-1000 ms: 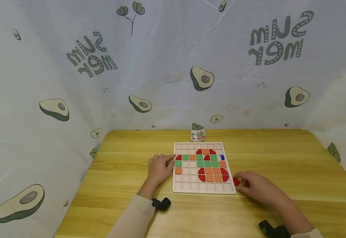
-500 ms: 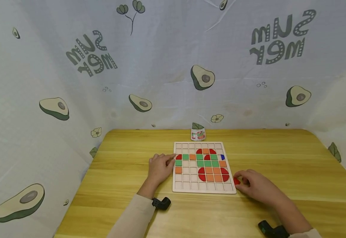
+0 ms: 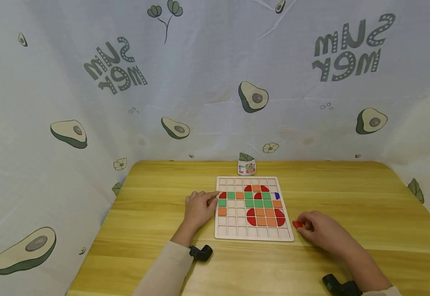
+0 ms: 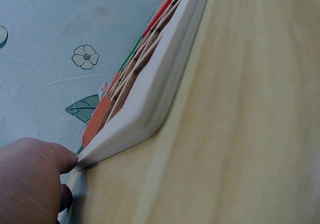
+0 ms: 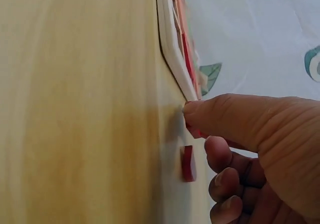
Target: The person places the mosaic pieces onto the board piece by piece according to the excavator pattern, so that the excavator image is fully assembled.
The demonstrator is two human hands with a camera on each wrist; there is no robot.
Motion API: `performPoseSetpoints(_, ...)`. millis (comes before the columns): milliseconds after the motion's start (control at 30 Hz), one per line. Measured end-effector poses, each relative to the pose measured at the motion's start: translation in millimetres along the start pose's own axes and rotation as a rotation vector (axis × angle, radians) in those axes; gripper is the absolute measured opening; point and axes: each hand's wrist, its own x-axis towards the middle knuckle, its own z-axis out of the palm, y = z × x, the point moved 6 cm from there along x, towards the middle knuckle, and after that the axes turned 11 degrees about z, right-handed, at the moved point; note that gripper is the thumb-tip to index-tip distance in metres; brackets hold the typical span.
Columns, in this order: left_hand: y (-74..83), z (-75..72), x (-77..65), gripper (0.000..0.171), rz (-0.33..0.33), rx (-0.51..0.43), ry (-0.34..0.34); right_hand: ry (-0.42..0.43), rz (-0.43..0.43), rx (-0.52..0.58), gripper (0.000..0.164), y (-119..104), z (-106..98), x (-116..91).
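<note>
A wooden grid board [image 3: 233,232] lies on the table, holding several green and orange squares, rounded red tiles and a blue tile [image 3: 277,196]. My left hand [image 3: 199,210] rests at its left edge, the forefinger stretched to the rim; the thumb [image 4: 62,158] touches the board's side in the left wrist view. Off the board's lower right side, my right hand [image 3: 324,231] pinches a small red tile [image 3: 297,224] between thumb and fingers. Another red piece [image 5: 188,164] shows beneath that hand in the right wrist view. The hand covers much of the pinched tile.
Behind the board stands a small patterned card [image 3: 246,167]. The wooden table [image 3: 163,181] ends at a hanging cloth [image 3: 207,102] printed with avocados. A black wrist camera [image 3: 201,253] sits on the left wrist, another [image 3: 338,285] on the right.
My right hand has shifted slightly right, away from the board's edge, with the red tile in its fingers. My left hand stays at the board's left edge.
</note>
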Motion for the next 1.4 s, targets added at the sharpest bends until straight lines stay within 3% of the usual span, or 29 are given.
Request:
performPoseSetpoints(133,-1.1,-1.3,-0.1,0.031,-0.006,0.002,-0.001,0.017,-0.025,0.015,0.019,-15.0,-4.2,0.1)
performPoseSetpoints(367,-2.1,-2.4,-0.3,0.031,-0.014,0.004,-0.006,0.021,-0.132,0.002,0.018,-63.8,2.2,1.4)
performPoseSetpoints(867,-1.2,-2.4,1.3,0.031,-0.017,0.005,-0.01,-0.024,-0.368,-0.003,0.017,-162.3,46.5,17.2)
performPoseSetpoints(1133,-0.1,-0.5,1.5,0.031,-0.022,0.013,-0.021,-0.003,-0.373,-0.015,0.018,-184.8,66.9,32.7)
performPoseSetpoints(1400,-0.4,-0.1,1.3,0.031,-0.02,0.018,-0.029,-0.026,-0.272,0.015,0.019,-182.3,73.0,46.5)
